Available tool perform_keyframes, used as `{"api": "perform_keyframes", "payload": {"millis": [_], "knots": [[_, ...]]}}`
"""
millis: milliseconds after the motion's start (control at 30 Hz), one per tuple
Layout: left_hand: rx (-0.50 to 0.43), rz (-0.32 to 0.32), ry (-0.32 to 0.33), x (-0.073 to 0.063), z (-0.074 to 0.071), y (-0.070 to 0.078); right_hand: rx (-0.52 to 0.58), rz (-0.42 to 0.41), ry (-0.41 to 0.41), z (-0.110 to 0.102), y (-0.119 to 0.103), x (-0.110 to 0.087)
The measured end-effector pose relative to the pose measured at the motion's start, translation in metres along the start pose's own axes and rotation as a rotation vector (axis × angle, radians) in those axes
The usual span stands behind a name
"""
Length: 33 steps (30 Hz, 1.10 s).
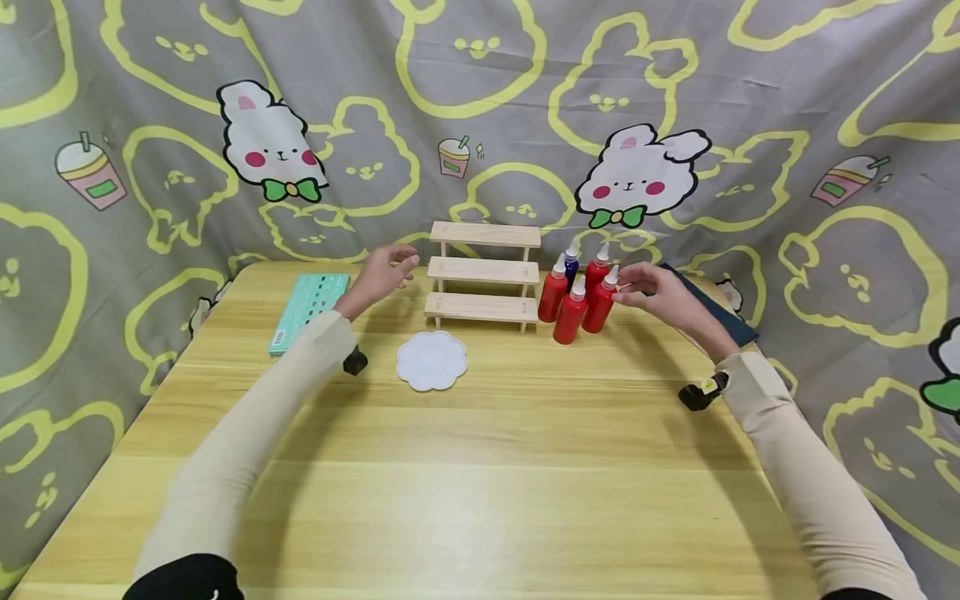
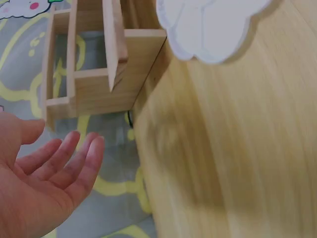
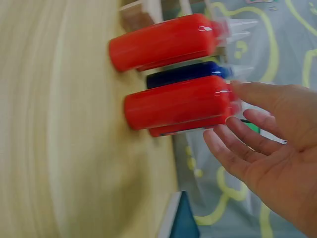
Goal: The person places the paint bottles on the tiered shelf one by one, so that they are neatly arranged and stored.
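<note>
Standing beside a wooden rack (image 1: 483,270), red bottles (image 1: 570,322) appear in the head view; the barcode (image 1: 279,337) on the teal box (image 1: 309,307) is too small for reading. Left wrist view: left hand (image 2: 47,188) relaxed, empty. Right wrist view: right hand (image 3: 285,158) loosely open at one bottle's neck, contact unclear.

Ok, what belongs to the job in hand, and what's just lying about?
Likely the job:
red squeeze bottles, by right hand
blue squeeze bottle
three-tier wooden shelf, by left hand

Probably lying about:
white flower-shaped palette
teal box
dark blue flat item
</note>
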<state>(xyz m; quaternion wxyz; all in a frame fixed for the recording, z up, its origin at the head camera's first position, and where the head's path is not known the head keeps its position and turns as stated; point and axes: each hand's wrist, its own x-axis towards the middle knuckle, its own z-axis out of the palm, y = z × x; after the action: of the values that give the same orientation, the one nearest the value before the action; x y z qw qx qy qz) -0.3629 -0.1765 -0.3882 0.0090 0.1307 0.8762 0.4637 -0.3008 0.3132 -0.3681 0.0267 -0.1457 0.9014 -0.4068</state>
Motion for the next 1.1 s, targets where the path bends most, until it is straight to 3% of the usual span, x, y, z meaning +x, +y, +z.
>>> {"api": "perform_keyframes", "payload": {"millis": [167, 400, 600, 767, 833, 1100], "knots": [[-0.148, -0.052, -0.009, 0.006, 0.013, -0.004, 0.032, 0.005, 0.006, 0.017, 0.013, 0.004], [-0.324, -0.147, -0.021, 0.014, 0.029, -0.001, 0.076, -0.039, 0.144, 0.033, 0.027, 0.008], [-0.427, -0.240, 0.017, 0.017, 0.028, 0.002, 0.130, -0.047, 0.200, 0.045, 0.026, 0.013], [-0.507, -0.313, -0.021, 0.019, 0.022, 0.000, 0.182, -0.051, 0.240, 0.056, 0.003, 0.006], [-0.530, -0.324, -0.032, 0.020, 0.020, -0.001, 0.205, -0.039, 0.281, 0.062, -0.004, 0.001], [-0.557, -0.309, -0.041, 0.022, 0.024, 0.003, 0.201, 0.063, 0.509, 0.093, 0.027, 0.009]]}}
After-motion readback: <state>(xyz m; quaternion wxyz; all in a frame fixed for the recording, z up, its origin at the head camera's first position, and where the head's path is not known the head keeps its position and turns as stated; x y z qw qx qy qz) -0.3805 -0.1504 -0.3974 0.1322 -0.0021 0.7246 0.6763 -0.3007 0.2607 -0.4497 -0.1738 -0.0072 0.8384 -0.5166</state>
